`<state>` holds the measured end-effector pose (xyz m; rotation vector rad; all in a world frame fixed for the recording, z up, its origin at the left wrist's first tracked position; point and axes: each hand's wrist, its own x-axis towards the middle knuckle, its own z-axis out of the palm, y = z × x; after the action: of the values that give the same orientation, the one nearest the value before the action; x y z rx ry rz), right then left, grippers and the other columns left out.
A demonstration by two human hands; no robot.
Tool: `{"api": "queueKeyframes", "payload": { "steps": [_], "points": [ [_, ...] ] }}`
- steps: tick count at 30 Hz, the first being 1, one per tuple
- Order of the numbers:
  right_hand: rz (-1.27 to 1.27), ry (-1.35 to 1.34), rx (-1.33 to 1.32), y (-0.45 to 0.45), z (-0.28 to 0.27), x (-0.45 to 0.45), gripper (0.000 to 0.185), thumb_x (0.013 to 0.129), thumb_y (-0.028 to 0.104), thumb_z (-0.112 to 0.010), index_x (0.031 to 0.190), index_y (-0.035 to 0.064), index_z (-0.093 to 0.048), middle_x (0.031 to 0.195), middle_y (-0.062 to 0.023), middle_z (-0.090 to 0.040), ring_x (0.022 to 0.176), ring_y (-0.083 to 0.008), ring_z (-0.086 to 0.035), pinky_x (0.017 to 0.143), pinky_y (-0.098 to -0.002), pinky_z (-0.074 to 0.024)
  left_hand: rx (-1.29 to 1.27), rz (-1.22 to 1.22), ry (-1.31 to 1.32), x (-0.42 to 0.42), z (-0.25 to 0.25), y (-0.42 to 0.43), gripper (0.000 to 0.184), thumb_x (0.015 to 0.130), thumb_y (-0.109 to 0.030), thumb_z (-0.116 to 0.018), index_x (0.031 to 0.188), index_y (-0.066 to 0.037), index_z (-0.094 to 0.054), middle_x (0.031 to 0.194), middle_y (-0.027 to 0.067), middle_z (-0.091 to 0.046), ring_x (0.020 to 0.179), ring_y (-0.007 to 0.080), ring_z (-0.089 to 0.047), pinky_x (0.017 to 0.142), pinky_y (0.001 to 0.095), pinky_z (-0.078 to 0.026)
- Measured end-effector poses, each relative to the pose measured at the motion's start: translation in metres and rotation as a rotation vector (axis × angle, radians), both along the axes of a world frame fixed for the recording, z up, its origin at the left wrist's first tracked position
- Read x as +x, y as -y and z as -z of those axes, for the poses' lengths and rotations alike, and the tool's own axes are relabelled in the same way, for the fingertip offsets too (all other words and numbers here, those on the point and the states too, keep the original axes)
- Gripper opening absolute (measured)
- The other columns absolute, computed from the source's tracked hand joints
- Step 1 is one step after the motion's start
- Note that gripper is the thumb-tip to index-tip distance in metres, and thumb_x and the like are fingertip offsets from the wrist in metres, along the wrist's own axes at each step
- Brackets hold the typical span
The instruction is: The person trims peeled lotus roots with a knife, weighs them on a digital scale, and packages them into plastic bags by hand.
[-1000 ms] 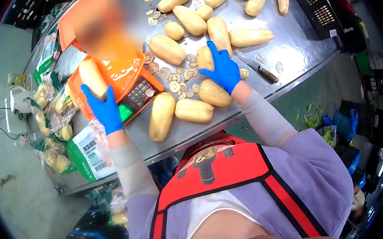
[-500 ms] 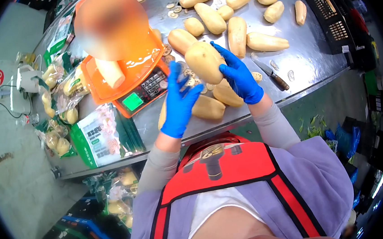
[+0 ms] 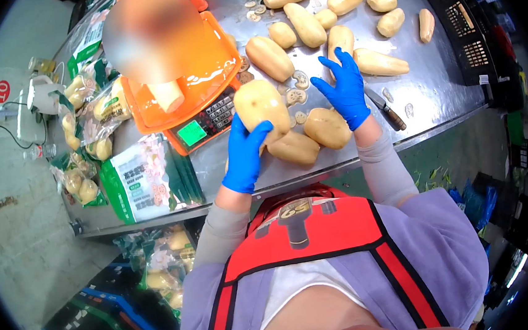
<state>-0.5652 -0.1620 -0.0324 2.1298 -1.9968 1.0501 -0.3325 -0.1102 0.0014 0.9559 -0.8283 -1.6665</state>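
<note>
My left hand [image 3: 243, 157], in a blue glove, grips a thick peeled lotus root [image 3: 259, 106] just in front of the scale's keypad. My right hand [image 3: 346, 90], gloved too, is open with fingers spread and holds nothing. It hovers by another lotus root [image 3: 340, 40] and the knife [image 3: 387, 110]. Two lotus roots, a rounded one [image 3: 327, 129] and a longer one [image 3: 294, 148], lie between my hands near the table's front edge. Round cut slices [image 3: 296, 96] with holes are scattered on the metal. The orange scale [image 3: 211, 51] carries a lotus root piece [image 3: 166, 96] in its pan.
Several more lotus roots [image 3: 306, 25] cover the back of the metal table [image 3: 437, 83]. A black plastic basket [image 3: 461, 31] stands at the right edge. Flat printed bags [image 3: 151, 183] and filled packs [image 3: 108, 112] lie at left. More packs [image 3: 166, 266] are below the table.
The lotus root has passed from my right hand to my left and moved left and down. My right hand has let go and opened. The view has shifted slightly.
</note>
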Motion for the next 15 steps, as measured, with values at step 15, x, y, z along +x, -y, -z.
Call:
{"api": "queueKeyframes", "payload": {
  "steps": [15],
  "points": [
    [-0.631, 1.45, 0.616, 0.039, -0.027, 0.102, 0.071, 0.08, 0.027, -0.067, 0.136, -0.0021, -0.035, 0.125, -0.0114, -0.05, 0.113, -0.0198, -0.05, 0.096, -0.033, -0.0415, 0.322, 0.442, -0.081, 0.023, 0.004, -0.018, 0.044, 0.095, -0.031, -0.049, 0.128, -0.002, -0.047, 0.126, 0.0154, -0.05, 0.11, 0.027, -0.055, 0.094, 0.0349, -0.045]
  ]
}}
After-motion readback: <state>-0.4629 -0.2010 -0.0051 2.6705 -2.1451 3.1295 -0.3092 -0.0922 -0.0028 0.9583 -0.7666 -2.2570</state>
